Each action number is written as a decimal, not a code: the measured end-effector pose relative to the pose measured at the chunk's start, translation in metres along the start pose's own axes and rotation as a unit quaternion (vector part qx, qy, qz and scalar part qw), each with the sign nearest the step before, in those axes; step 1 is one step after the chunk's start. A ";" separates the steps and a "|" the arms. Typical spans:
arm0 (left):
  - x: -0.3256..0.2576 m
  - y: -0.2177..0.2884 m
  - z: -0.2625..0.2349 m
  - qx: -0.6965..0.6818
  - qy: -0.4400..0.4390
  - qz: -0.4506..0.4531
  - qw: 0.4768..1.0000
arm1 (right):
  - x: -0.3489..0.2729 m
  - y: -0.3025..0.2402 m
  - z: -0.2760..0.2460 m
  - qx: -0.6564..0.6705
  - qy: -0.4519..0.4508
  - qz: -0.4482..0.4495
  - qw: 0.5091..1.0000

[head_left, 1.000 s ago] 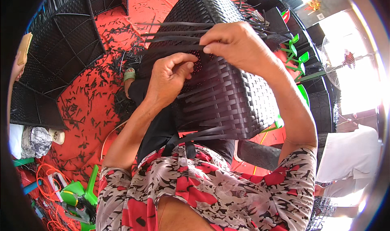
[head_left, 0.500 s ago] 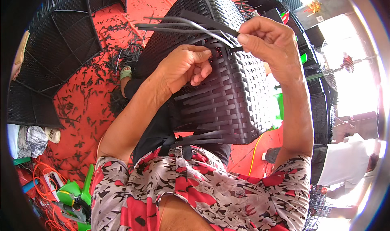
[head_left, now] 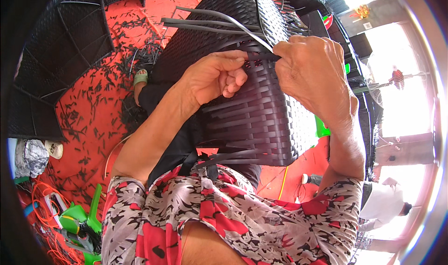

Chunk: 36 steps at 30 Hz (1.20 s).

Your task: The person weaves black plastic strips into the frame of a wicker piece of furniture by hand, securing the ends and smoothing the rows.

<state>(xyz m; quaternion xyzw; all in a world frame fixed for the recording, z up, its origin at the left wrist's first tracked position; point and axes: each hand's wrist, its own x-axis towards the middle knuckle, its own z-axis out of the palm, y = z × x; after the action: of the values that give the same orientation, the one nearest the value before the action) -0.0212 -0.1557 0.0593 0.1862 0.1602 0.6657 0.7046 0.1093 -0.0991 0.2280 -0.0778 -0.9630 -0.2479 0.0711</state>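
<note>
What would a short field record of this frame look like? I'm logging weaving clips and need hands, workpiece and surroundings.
left hand: left hand curled, fingertips pressed on the woven wall
right hand: right hand pinching dark strips at the weave
workpiece: black woven basket piece, loose strip ends sticking out
floor: red floor strewn with dark offcuts
nearby: other black woven panels; green tool at lower left

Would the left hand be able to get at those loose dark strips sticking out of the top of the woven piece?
Probably yes. The left hand rests on the woven piece just below the loose strips, with nothing between them. The right hand works farther right.
</note>
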 end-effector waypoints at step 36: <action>-0.060 -0.033 -0.079 0.239 0.140 -0.036 0.960 | -0.020 0.020 0.013 0.331 0.084 0.136 0.930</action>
<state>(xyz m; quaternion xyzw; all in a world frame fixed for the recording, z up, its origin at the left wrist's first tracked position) -0.0332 -0.2128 -0.0277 0.2484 0.4185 0.6016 0.6334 0.1312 -0.0775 0.2224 -0.1594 -0.9610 0.0916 0.2068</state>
